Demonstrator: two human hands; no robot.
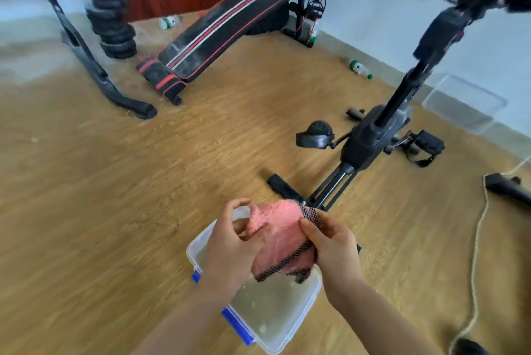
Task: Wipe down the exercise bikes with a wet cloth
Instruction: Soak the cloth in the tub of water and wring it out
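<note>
Over the tub's [273, 314] far end, both hands hold the bunched cloth [280, 239]. The left hand [230, 248] curls round its left side and the right hand [333, 245] pinches its mesh edge. The bike [365, 139] stands beyond, ahead-right, nearer the right hand.

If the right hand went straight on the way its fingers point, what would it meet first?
The pink cloth with black mesh trim, which the right hand grips; its fingers point left into the bundle. Just beyond the cloth is the left hand, also holding it, though depth is hard to judge from this one view.
</note>
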